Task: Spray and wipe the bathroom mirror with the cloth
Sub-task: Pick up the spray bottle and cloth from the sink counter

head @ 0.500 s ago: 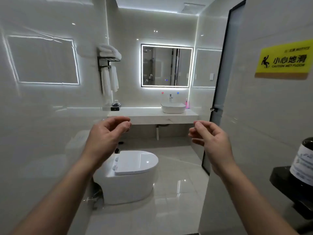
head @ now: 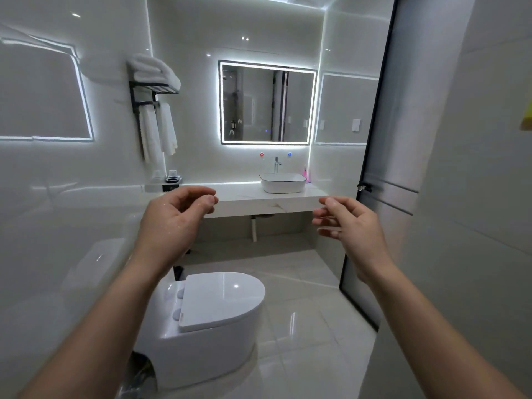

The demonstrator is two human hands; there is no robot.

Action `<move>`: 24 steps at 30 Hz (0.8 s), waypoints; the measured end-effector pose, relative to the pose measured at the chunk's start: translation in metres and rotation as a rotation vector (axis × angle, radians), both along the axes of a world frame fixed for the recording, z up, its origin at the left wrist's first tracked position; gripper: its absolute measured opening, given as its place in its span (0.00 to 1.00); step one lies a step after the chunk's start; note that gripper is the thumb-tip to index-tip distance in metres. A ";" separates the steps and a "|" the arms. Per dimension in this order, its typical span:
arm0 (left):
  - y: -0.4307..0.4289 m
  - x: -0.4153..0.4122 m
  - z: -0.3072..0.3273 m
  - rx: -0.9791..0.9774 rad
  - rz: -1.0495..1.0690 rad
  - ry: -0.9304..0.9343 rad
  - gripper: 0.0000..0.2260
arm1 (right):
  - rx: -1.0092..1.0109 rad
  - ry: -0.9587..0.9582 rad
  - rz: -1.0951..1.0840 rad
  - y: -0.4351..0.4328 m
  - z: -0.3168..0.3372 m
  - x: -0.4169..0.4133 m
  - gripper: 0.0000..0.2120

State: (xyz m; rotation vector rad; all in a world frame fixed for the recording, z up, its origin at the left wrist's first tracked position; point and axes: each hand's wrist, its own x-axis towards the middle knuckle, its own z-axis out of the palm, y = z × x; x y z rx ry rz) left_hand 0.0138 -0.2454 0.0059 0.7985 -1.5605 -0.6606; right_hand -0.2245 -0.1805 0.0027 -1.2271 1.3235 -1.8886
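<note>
The bathroom mirror (head: 266,103), rectangular with a lit white border, hangs on the far wall above a white basin (head: 283,182). My left hand (head: 175,218) is raised in front of me, fingers loosely curled and apart, holding nothing. My right hand (head: 351,223) is up at the same height, fingers spread and empty. Both hands are well short of the mirror. A small pink bottle (head: 305,171) stands beside the basin at the wall. I see no cleaning cloth in either hand.
A white toilet (head: 213,318) with closed lid stands below my hands. The stone counter (head: 247,198) spans the far wall. White towels (head: 154,72) rest on a black rack at left. A black-framed glass door (head: 385,168) stands at right. A tray with cups (head: 172,180) sits on the counter's left end.
The view has moved forward into the bathroom; the mirror and counter look larger and the yellow sign has slid off to the right. Both hands stay raised and empty.
</note>
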 end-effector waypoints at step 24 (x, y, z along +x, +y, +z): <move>-0.323 -0.207 -0.001 0.025 -0.037 -0.105 0.08 | 0.089 -0.043 -0.004 -0.327 -0.025 -0.210 0.06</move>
